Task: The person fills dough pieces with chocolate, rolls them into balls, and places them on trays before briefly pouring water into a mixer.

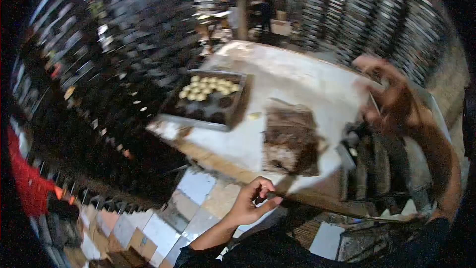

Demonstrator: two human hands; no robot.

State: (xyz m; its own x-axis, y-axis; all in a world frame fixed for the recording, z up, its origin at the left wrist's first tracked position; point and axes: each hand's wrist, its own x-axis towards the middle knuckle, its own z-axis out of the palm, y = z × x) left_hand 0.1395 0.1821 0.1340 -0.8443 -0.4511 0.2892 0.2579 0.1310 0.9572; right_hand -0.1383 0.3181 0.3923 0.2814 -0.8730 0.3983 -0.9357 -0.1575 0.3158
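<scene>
My left hand [253,202] is at the near edge of the table, its fingers curled toward the thumb. A small dark gap or bit shows between the fingertips; I cannot tell what, if anything, it grips. My right hand [384,92] is raised over the table's right side, smeared by motion. Below it stand several dark, long-shaped pans [382,161]. Between the hands lies a brown, worn slab or cloth [290,139] with a pale patch. Farther left, a dark metal tray [198,121] holds rows of pale dough balls [208,87], with round hollows showing at its near side.
The white-topped table [292,79] has a worn wooden edge. Tall stacks of dark trays [124,34] rise at left, and more stacks [357,15] line the back right. A post [241,5] stands behind the table. Patchwork tiles [196,186] cover the floor; a red crate [27,178] sits far left.
</scene>
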